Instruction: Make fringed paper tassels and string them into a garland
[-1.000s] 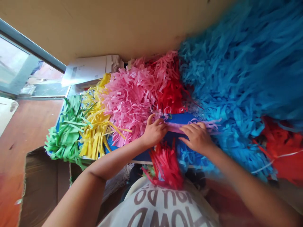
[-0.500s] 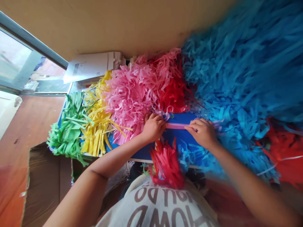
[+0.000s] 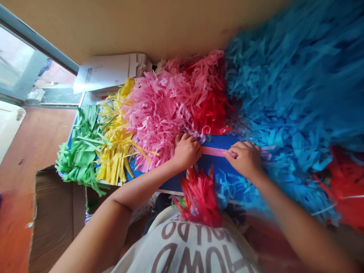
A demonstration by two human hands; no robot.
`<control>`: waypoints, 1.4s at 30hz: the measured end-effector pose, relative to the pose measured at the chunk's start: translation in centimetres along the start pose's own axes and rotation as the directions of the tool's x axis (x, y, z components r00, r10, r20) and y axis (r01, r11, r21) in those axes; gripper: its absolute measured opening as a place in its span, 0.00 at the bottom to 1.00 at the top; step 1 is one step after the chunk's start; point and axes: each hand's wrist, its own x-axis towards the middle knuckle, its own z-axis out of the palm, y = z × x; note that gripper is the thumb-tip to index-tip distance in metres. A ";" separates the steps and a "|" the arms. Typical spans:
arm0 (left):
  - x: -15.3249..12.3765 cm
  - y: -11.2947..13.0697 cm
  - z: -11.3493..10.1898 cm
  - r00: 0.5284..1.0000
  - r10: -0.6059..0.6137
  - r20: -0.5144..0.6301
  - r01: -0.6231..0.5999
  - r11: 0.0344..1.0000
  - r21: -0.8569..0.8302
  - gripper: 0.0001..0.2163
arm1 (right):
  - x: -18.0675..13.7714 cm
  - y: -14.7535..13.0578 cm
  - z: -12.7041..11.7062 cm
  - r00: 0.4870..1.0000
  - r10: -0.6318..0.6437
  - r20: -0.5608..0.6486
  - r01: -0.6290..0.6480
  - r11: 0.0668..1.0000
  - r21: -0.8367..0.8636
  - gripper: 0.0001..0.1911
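Pinched between both hands, a pale pink paper strip (image 3: 214, 151) lies flat on a blue board (image 3: 218, 165), stretched level between them. Fingers of the left hand (image 3: 186, 151) curl down on the strip's end at nine o'clock, the knuckles bent and the thumb tucked beneath, so the hand is closed on the paper. At the three o'clock end the right hand (image 3: 246, 159) presses its fingertips onto the strip, closed over it too, and the strip's fringed tail (image 3: 265, 149) trails out past that hand toward three o'clock. Only the short bare stretch between the two hands shows plainly.

Just at twelve o'clock of the strip sits a mass of pink fringe (image 3: 159, 110), touching the left hand's knuckles, with red fringe (image 3: 212, 113) beside it. Toward nine o'clock lie yellow fringe (image 3: 116, 151) and, farther out, green fringe (image 3: 82, 151), both on the same board. A great heap of blue fringe (image 3: 295, 87) fills the side from one to four o'clock, reaching the right wrist. At six o'clock, near the person's chest, stands a small red tassel (image 3: 200, 199).

Writing shows on the white shirt (image 3: 187, 246) at six o'clock, seen upside down in large brown letters; the lower row looks like "HOW" and the upper row ends in "OULD", the rest cut off. A stack of white papers (image 3: 108, 72) at eleven o'clock carries print too small to read.
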 end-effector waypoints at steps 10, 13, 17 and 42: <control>0.3 -1.0 0.0 0.892 0.448 -0.058 -0.438 0.890 0.129 0.12 | 0.0 -1.0 -2.1 0.924 -0.381 -0.008 0.379 0.921 -0.093 0.08; 0.5 -0.5 -0.4 0.868 0.495 -0.034 -0.485 0.861 0.156 0.11 | 0.5 -1.3 -2.0 0.870 -0.490 0.052 0.493 0.865 -0.096 0.09; 0.5 0.5 -0.6 0.883 0.465 -0.068 -0.448 0.877 0.176 0.12 | 1.6 -0.6 -1.3 0.878 -0.477 0.036 0.478 0.874 -0.081 0.11; -0.8 -2.9 1.0 0.969 0.233 -0.082 -0.241 0.966 -0.097 0.13 | -1.2 2.0 0.6 0.968 -0.211 -0.134 0.241 0.932 0.270 0.10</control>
